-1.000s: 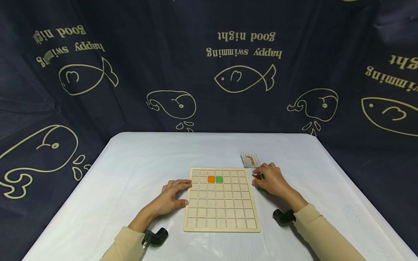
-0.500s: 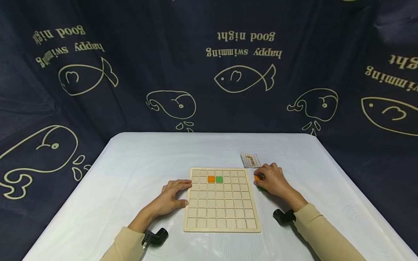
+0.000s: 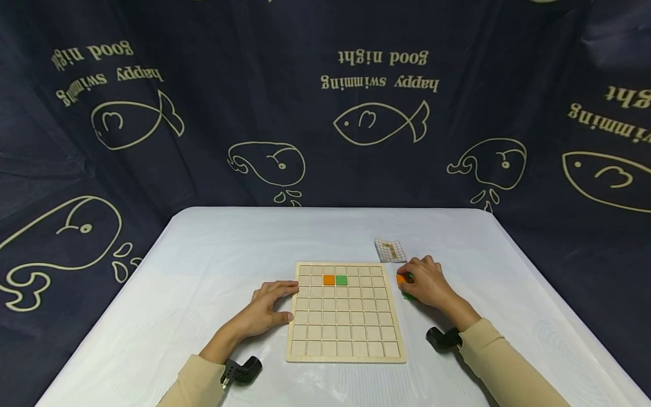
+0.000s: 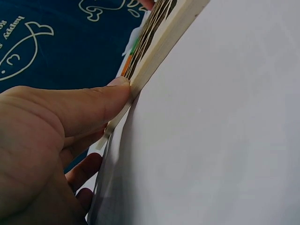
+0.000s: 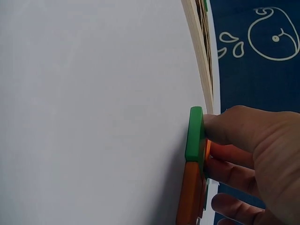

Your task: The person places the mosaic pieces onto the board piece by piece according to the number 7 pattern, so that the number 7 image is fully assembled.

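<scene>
A square wooden grid board [image 3: 346,358] lies flat on the table. In its second row from the far edge, an orange tile [image 3: 329,280] and a green tile [image 3: 341,280] sit side by side. My left hand [image 3: 261,311] touches the board's left edge with thumb and fingertips, fingers mostly straight. Just off the board's right side, my right hand [image 3: 426,282] bends over loose green and orange tiles, thumb and fingers pinching an orange tile [image 3: 400,279]. The right wrist view shows a green tile [image 5: 194,136] and another orange tile [image 5: 189,192] beside the thumb; the fingers partly hide the others.
Beyond the right hand lies a small pattern card [image 3: 390,250] printed with a coloured grid. A white cloth covers the table [image 3: 244,237], and a dark curtain [image 3: 315,169] with fish drawings hangs behind it. Both wrists carry black cameras.
The right hand has shifted slightly right and towards me at the loose tiles, and its orange tile shows more clearly. The left hand, board and card keep their places.
</scene>
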Demonstrator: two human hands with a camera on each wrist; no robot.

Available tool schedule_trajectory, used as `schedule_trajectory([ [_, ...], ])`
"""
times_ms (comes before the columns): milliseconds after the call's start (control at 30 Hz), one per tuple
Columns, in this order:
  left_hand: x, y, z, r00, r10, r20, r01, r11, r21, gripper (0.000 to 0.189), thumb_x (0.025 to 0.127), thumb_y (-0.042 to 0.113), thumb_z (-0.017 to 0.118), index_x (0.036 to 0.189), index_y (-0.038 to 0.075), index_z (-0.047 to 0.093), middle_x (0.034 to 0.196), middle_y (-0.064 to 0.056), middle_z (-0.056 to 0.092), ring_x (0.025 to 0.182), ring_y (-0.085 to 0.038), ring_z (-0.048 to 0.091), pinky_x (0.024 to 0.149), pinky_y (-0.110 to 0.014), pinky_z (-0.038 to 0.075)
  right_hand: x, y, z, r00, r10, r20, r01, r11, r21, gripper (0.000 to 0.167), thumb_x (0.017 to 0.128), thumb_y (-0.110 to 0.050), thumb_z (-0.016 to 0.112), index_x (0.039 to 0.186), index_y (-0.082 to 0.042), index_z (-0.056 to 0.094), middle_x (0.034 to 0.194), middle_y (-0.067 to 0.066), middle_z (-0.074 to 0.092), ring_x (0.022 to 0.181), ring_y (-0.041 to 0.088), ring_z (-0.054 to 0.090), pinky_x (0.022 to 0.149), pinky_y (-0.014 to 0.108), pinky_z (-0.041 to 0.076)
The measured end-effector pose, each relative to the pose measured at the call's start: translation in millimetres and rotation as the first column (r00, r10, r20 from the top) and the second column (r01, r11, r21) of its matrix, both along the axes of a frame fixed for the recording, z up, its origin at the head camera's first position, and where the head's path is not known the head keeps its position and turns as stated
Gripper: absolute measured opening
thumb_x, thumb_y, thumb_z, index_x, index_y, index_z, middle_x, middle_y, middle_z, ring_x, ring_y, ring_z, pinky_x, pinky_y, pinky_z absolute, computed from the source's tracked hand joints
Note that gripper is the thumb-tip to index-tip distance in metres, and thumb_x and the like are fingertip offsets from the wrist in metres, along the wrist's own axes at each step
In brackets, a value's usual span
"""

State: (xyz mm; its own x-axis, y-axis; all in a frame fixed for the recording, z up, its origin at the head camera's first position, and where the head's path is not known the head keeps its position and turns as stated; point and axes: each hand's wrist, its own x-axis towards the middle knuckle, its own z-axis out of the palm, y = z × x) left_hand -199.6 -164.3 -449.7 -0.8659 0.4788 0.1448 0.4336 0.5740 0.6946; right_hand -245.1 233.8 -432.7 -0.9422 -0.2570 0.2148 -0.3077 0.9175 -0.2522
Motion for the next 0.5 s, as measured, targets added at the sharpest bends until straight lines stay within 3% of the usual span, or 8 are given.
schedule_trajectory([
  [500,-0.3,0.0,-1.0,1.000,-0.002,-0.006,0.002,1.000,0.004,0.055,0.081,0.019,0.072,0.133,0.010,0.053,0.146,-0.002,0.044,0.130,-0.025,0.033,0.099,-0.045,0.020,2.2,2.5,-0.9,1.000,0.005,0.007,-0.005,1.000,-0.013,0.024,0.077,-0.021,0.073,0.099,-0.011,0.071,0.094,0.005,0.063,0.090,0.026,0.045,0.073,0.040,0.029],
])
